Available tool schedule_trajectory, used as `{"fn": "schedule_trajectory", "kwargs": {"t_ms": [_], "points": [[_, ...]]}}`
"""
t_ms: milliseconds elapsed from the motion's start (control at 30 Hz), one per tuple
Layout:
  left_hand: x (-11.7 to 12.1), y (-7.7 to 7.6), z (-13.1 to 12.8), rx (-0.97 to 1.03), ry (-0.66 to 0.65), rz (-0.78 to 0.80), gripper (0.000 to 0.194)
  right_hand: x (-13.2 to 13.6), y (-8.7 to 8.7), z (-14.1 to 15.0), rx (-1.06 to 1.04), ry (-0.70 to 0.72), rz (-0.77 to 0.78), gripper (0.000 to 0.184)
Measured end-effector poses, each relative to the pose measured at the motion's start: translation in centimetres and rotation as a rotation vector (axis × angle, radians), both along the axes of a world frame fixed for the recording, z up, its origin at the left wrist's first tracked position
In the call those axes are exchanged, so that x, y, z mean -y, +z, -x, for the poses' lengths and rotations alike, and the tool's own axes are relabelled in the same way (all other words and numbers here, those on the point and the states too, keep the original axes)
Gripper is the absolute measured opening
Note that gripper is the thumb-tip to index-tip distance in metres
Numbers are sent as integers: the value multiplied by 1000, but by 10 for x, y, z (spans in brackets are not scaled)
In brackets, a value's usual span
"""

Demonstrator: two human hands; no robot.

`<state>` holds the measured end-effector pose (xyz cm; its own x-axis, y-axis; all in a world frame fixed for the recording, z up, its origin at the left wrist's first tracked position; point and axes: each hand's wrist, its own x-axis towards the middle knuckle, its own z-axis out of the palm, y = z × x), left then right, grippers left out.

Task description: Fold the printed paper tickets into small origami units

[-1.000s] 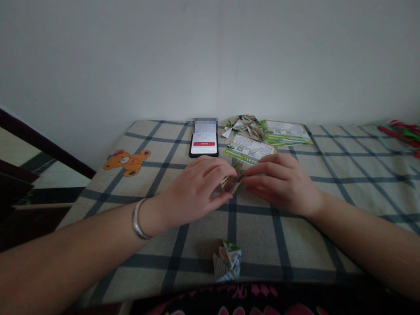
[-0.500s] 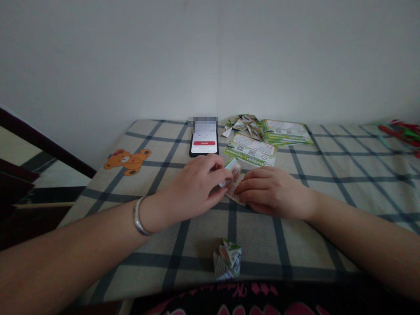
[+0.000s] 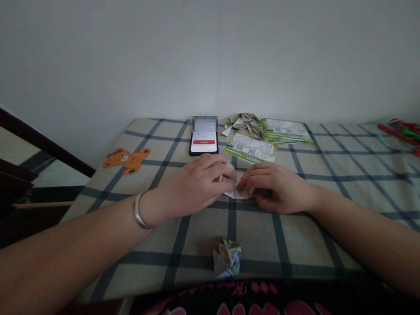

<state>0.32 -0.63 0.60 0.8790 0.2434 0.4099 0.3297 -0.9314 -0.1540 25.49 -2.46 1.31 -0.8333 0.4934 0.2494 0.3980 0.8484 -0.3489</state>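
Observation:
Both hands are on a small folded piece of printed paper (image 3: 236,191) in the middle of the table. My left hand (image 3: 201,181), with a silver bangle on its wrist, has its fingers curled over the paper's left side. From the right, my right hand (image 3: 274,186) holds the other side with bent fingers. Part of the paper is hidden under the fingers. Just beyond it lies a flat green and white leaflet (image 3: 251,147). Nearer to me stands a folded paper piece (image 3: 227,258) by the table's front edge.
A phone (image 3: 204,142) with a lit screen lies behind my left hand. Folded paper pieces (image 3: 243,124) and a stack of leaflets (image 3: 285,131) are near the wall. A bear sticker (image 3: 127,160) is at left, red and green items (image 3: 403,131) at far right.
The small paper has been turned and now lies flatter, its printed lower edge showing between my hands. My right hand's fingers have shifted and bent more over it.

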Motion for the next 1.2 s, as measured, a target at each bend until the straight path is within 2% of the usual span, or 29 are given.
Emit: {"fn": "schedule_trajectory", "kwargs": {"t_ms": [133, 467, 900, 1100, 1200], "points": [[-1, -1, 1, -1, -2, 7, 20, 0, 0, 0, -34, -42, 38, 20], [2, -1, 0, -21, -63, 69, 19, -3, 0, 1, -45, 33, 46, 22], [0, -7, -1, -5, -117, 68, 25, -4, -4, 2, -14, -105, -6, 14], [1, -5, 0, -58, -108, 65, 32, -5, -5, 3, -25, -145, 14, 20], [2, -4, 0, -73, -115, 69, 28, -7, -5, 2, -6, -146, 7, 20]]}}
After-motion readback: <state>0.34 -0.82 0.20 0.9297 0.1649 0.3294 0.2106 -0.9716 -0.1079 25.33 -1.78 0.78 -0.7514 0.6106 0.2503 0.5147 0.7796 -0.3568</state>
